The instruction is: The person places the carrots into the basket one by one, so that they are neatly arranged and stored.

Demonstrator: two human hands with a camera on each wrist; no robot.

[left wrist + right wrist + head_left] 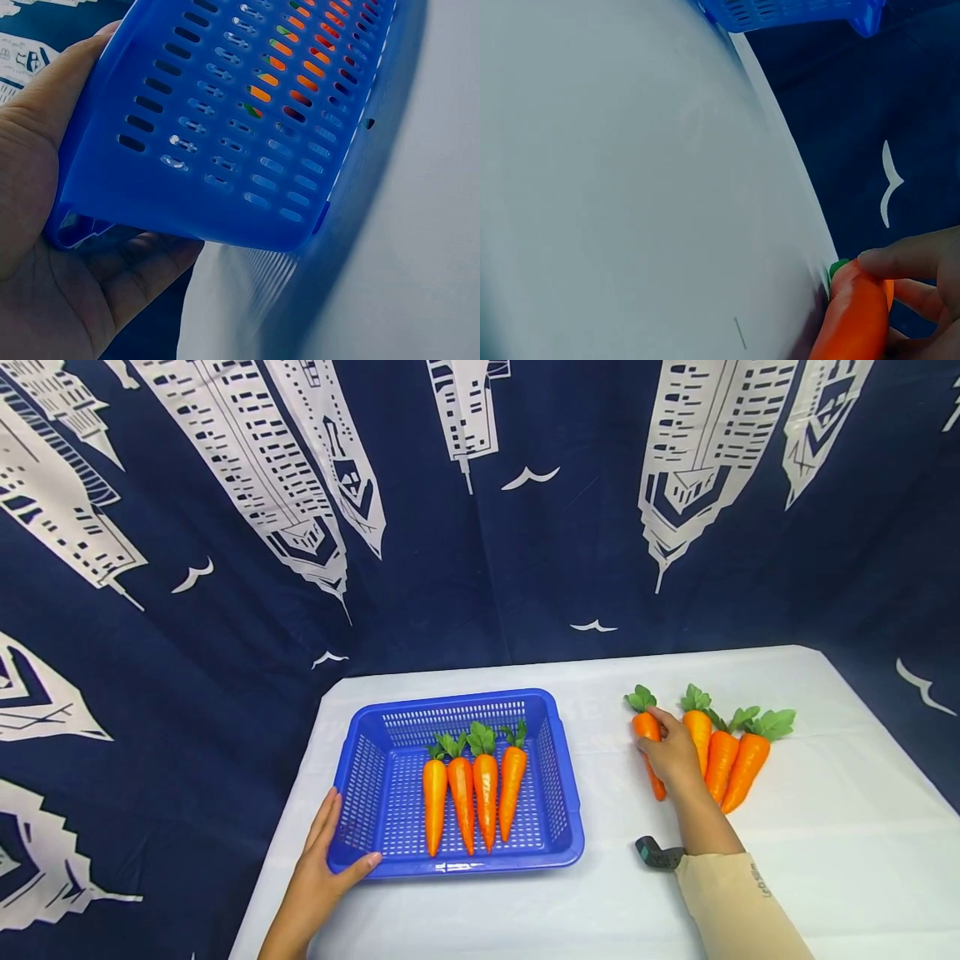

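Observation:
In the head view, my left hand (318,868) grips the front left corner of a blue plastic basket (517,862). The left wrist view shows the thumb and fingers spread around the slotted basket (112,191) at its rim. Several orange carrots (461,802) with green leafy tops lie side by side inside it. Over to the right, my right hand (675,758) pinches another carrot (647,727) near its leafy end, thumb and fingers on either side. Its orange body (851,319) fills the lower right of the right wrist view. Three carrots (722,760) lie fanned out just right of that hand.
A white cloth (600,910) covers the table. Behind it hangs a dark blue curtain (480,585) printed with white buildings and birds. A small black strap-like device (660,856) is at my right wrist, by the beige sleeve (738,902).

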